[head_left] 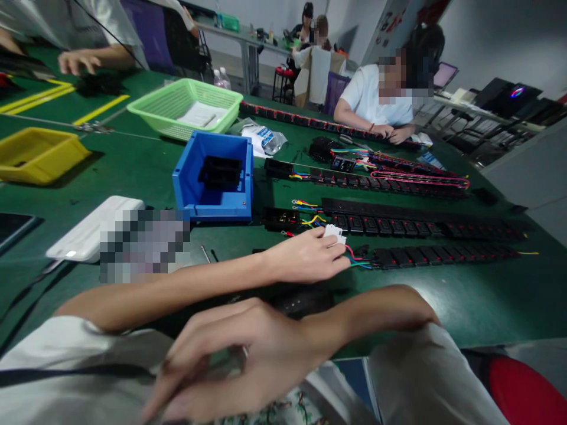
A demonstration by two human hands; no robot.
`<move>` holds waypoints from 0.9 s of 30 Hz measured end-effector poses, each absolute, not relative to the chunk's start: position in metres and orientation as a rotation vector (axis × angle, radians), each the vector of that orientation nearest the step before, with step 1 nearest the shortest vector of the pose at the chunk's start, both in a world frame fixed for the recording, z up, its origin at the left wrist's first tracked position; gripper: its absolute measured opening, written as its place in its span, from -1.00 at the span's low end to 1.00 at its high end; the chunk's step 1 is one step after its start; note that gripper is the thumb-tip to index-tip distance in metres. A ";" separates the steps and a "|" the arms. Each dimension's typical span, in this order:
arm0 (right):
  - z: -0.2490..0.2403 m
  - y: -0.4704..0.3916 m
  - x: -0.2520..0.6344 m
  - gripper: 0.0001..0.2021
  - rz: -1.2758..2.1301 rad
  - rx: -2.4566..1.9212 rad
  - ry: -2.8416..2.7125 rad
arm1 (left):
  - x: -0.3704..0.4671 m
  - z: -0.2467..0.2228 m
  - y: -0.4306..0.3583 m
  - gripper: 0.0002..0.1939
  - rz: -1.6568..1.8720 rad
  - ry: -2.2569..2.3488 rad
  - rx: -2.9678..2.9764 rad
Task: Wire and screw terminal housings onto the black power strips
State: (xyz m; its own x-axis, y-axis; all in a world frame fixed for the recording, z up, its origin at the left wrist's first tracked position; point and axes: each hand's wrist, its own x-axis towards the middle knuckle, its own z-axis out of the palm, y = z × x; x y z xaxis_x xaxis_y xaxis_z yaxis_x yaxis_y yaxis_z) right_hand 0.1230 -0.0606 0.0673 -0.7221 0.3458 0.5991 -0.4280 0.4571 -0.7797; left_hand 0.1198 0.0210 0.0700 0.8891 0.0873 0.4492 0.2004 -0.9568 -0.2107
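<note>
My left hand (312,257) is closed on a small white piece (335,234), over the coloured wires at the left end of the nearest black segmented strip (443,255). My right hand (239,360) is close to the camera, low in the view, with its fingers bent toward the lower left; its fingertips are blurred, and what they may hold is hidden. Just beyond my left hand are a second black strip (385,226) and a black end box (281,219) with yellow, blue and red leads.
A blue bin (215,208) with black parts stands left of the strips. Beyond are a green basket (150,112) and more strips (354,180). A yellow tray (39,159) and white device (95,227) lie left. Other people sit at the table's far side.
</note>
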 end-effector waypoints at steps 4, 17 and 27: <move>0.073 -0.042 0.194 -0.90 1.176 -0.387 -1.909 | 0.080 0.054 0.032 -0.90 -0.464 -0.393 -2.854; 0.024 0.008 0.258 -0.81 0.936 -1.080 -1.691 | 0.071 0.045 0.039 -0.85 -0.343 -0.863 -2.820; 0.011 0.018 0.260 -0.86 0.963 -1.133 -1.696 | 0.064 0.035 0.037 -0.82 -0.481 -0.856 -2.958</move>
State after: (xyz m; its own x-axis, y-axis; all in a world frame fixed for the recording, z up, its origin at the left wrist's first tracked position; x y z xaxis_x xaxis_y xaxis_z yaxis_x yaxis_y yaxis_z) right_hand 0.2599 0.0182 0.0106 -0.2208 0.9474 0.2318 0.2862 0.2901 -0.9132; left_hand 0.0644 0.0375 0.0347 0.8014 0.5176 0.2997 0.5253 -0.8487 0.0609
